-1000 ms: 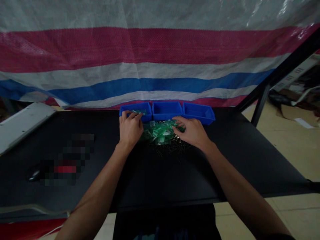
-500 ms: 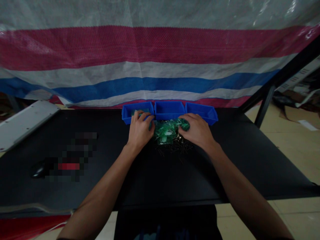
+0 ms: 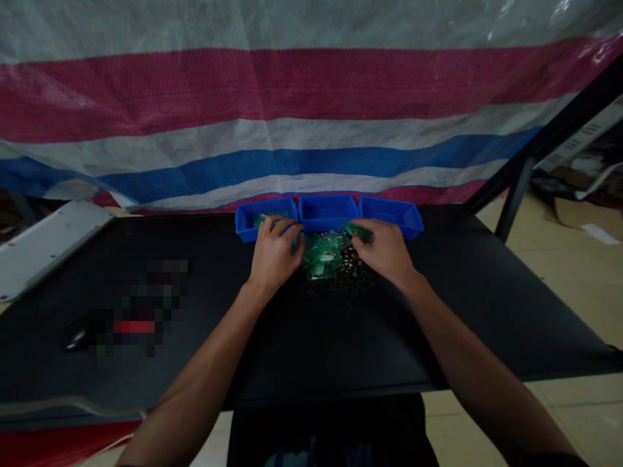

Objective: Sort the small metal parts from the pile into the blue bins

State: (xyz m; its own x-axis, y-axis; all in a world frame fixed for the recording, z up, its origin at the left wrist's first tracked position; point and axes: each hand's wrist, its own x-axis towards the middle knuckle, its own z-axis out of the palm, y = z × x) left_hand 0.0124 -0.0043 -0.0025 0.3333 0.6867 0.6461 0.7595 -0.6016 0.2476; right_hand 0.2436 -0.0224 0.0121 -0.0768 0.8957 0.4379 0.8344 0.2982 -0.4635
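My right hand (image 3: 384,250) is closed on a small green plastic packet (image 3: 359,231) at the right of the pile. My left hand (image 3: 276,250) curls at the pile's left side, with a bit of green plastic (image 3: 294,242) between thumb and fingers. Between the hands lie several clear green packets (image 3: 324,254). Beside and beneath them is a heap of small dark metal screws (image 3: 353,269). Just behind my left hand, the left blue bin (image 3: 244,228) holds some green packets. The middle blue bin (image 3: 327,224) and right blue bin (image 3: 413,227) stand in line with it.
The black tabletop (image 3: 335,350) carries a black computer mouse (image 3: 76,336) and a blurred-out patch at left. A white panel (image 3: 51,243) lies at the far left. A striped tarp (image 3: 311,84) hangs behind the bins. A black metal post (image 3: 516,188) slants up at right.
My right hand has drawn slightly up and away from the pile with a green packet, uncovering more screws. My left hand has hardly moved. The view has shifted slightly.
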